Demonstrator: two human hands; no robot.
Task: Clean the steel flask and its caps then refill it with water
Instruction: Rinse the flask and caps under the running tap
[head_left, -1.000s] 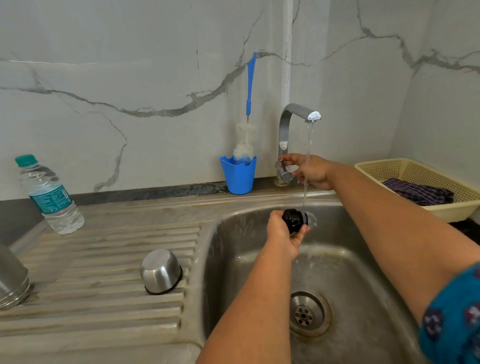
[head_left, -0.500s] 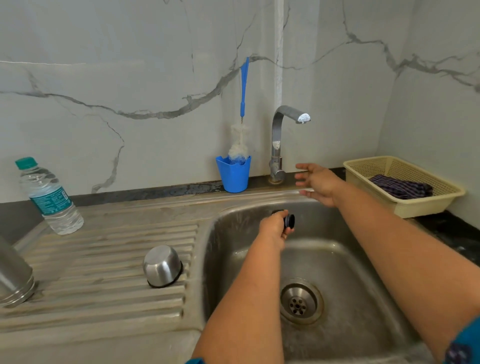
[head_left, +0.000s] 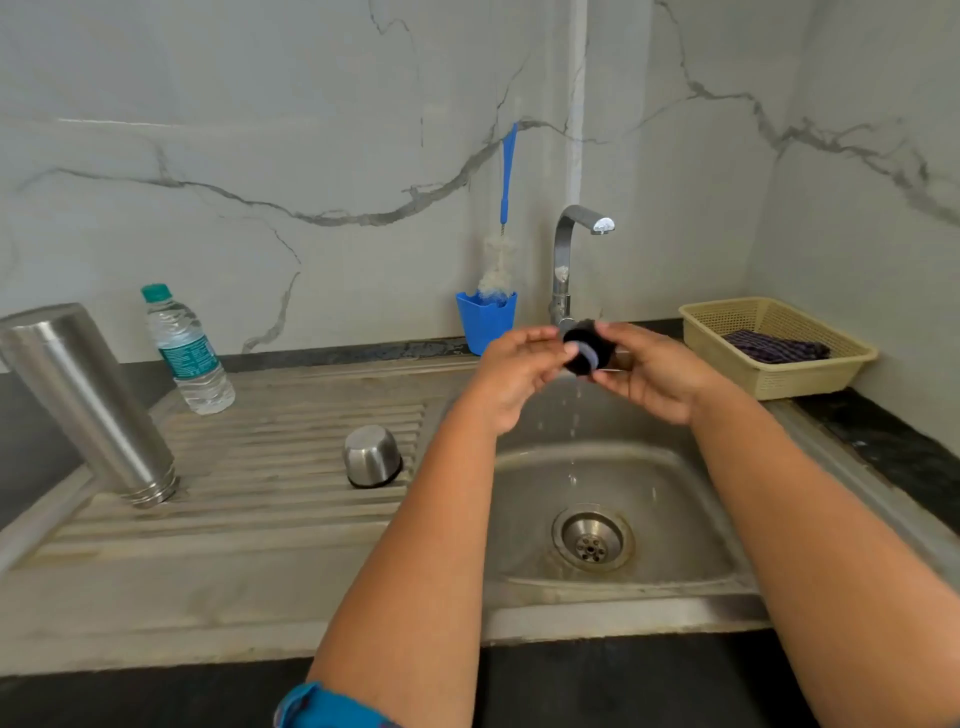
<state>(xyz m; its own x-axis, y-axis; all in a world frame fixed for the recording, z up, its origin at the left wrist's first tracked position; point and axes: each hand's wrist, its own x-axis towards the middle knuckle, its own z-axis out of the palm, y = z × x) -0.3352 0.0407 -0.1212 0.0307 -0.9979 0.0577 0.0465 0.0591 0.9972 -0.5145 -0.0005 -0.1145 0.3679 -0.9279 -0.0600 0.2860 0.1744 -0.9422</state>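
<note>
A small black inner cap is held above the sink basin, with drops falling from it. My left hand pinches its left side and my right hand grips its right side. The steel flask stands upside down on the draining board at the far left. A steel outer cap sits mouth down on the same board, near the basin. The tap behind my hands is not running.
A plastic water bottle stands at the back of the draining board. A blue cup holds a bottle brush beside the tap. A beige basket with a dark cloth sits on the right counter.
The water stopped running. My right hand left the tap handle and came to the black cap. Both hands lifted the cap up above the basin.
</note>
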